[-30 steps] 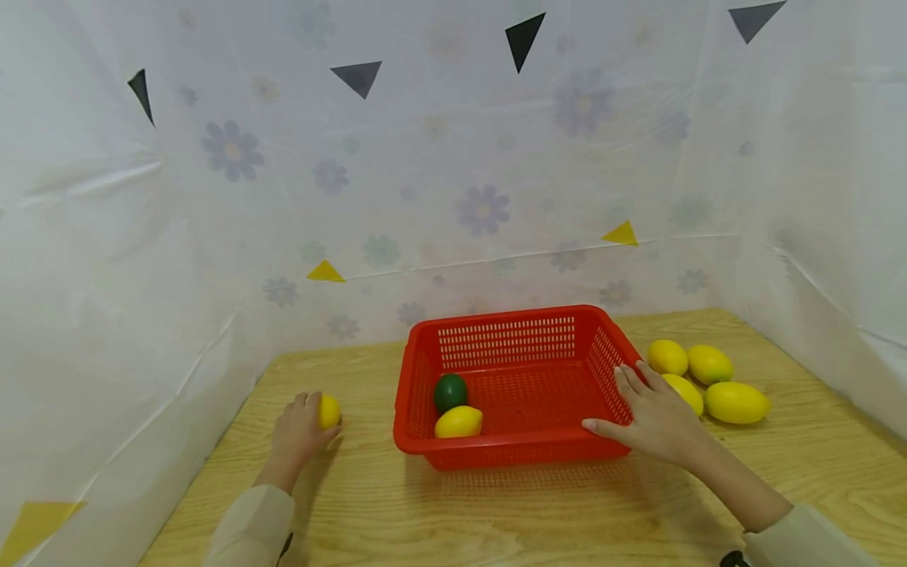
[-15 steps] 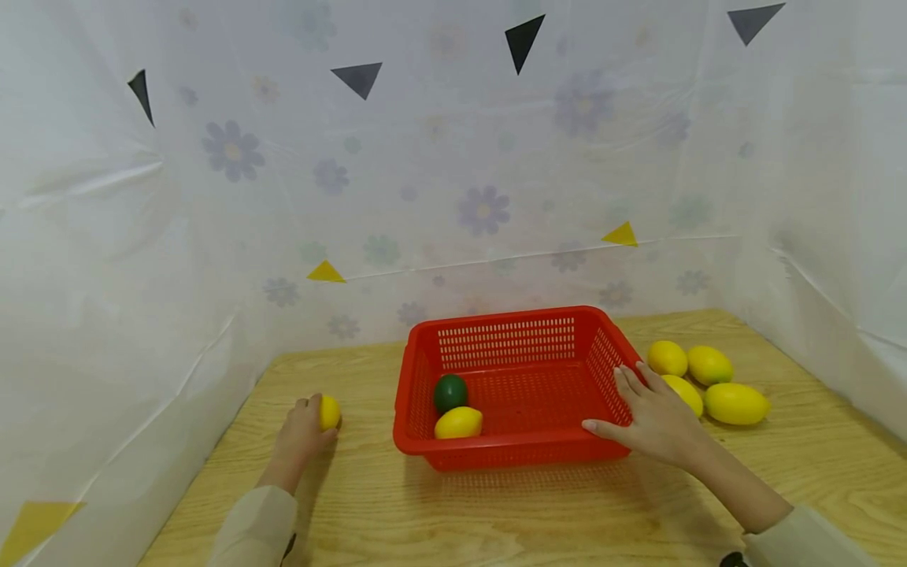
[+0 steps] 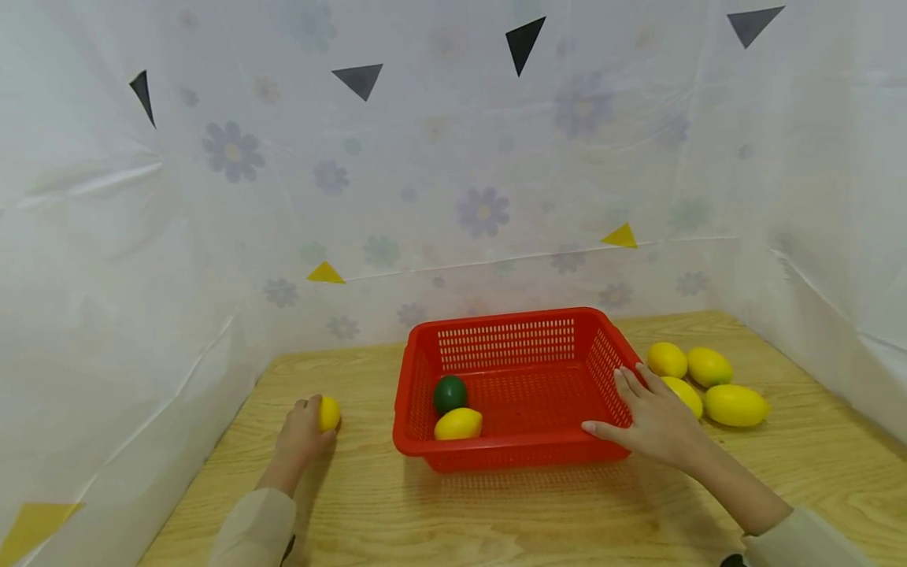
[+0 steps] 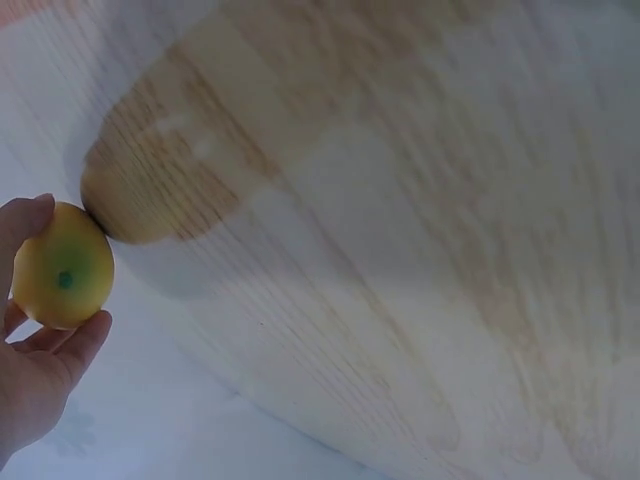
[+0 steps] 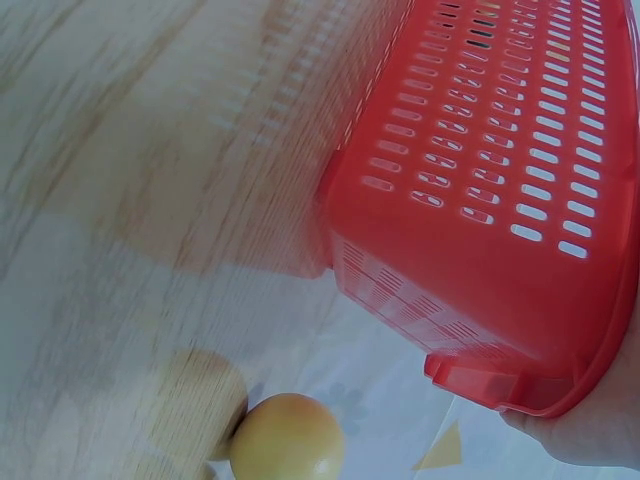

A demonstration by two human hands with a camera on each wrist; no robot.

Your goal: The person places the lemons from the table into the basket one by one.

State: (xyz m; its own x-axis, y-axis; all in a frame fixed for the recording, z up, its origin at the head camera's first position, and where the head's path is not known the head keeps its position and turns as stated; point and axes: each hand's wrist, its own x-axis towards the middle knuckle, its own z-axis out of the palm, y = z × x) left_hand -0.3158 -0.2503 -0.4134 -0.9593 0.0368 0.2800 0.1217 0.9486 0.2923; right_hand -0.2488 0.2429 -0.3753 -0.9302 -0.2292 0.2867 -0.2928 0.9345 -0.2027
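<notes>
On the left of the wooden table, my left hand [image 3: 301, 431] holds a yellow lemon [image 3: 329, 413]. In the left wrist view the lemon [image 4: 64, 268] shows its green-tinged end, with thumb and fingers pinching it from opposite sides. Across the near right corner of a red plastic basket [image 3: 524, 450] rests my right hand [image 3: 655, 415], its fingers spread over the side rim and its thumb along the front rim. Inside the basket, at its left end, a second lemon [image 3: 458, 424] lies in front of a dark green rounded fruit [image 3: 449, 394].
Several lemons [image 3: 737, 405] lie grouped to the right of the basket, one partly behind the right hand. A pale floral sheet [image 3: 482, 157] hangs around the back and sides of the table [image 3: 397, 520].
Over the first half second, my left hand shifted slightly to the right and drew its fingers in around the lemon. Since then it has stayed put. My right hand and the basket have not moved.
</notes>
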